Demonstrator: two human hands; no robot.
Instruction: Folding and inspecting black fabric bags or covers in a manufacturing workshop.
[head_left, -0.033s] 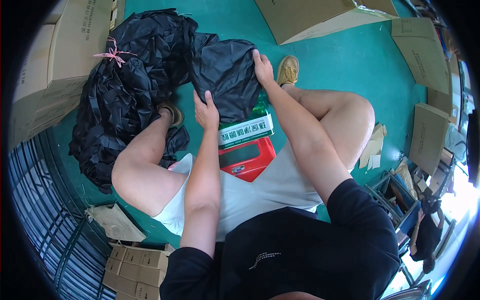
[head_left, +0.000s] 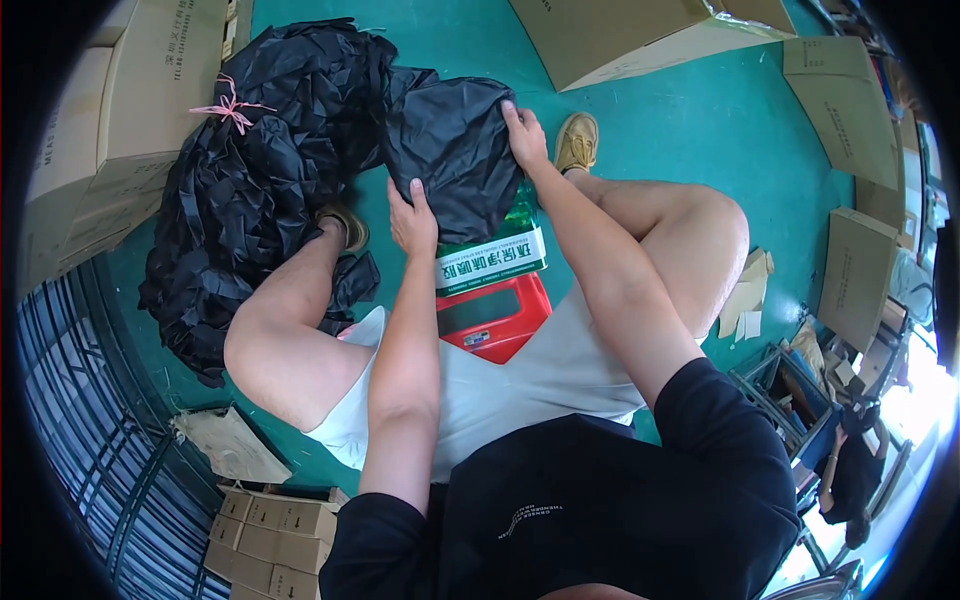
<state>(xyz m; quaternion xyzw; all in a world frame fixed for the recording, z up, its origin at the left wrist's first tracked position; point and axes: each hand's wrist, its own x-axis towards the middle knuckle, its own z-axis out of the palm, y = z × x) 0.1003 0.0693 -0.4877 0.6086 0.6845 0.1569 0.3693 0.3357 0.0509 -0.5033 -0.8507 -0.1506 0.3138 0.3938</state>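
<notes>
A flat, rounded piece of black fabric (head_left: 450, 150) is held between both hands over my crossed legs. My left hand (head_left: 413, 218) grips its lower left edge, with the thumb on top. My right hand (head_left: 526, 138) holds its upper right edge, fingers partly hidden behind. From that piece, the fabric runs left into a large crumpled black heap (head_left: 265, 160), tied with a pink string (head_left: 232, 107). Just below the held piece stands a container with a green-and-white label (head_left: 490, 265) and a red handled part (head_left: 510, 335), between my thighs; the fabric covers part of it.
Cardboard boxes stand at the left (head_left: 150, 90), far side (head_left: 650, 45) and right (head_left: 850, 275). Small stacked cartons (head_left: 270, 540) lie at the lower left beside a metal rack (head_left: 90, 400). Torn cardboard (head_left: 745, 290) rests on the green floor (head_left: 690, 130). Another person (head_left: 855, 470) is at the far right.
</notes>
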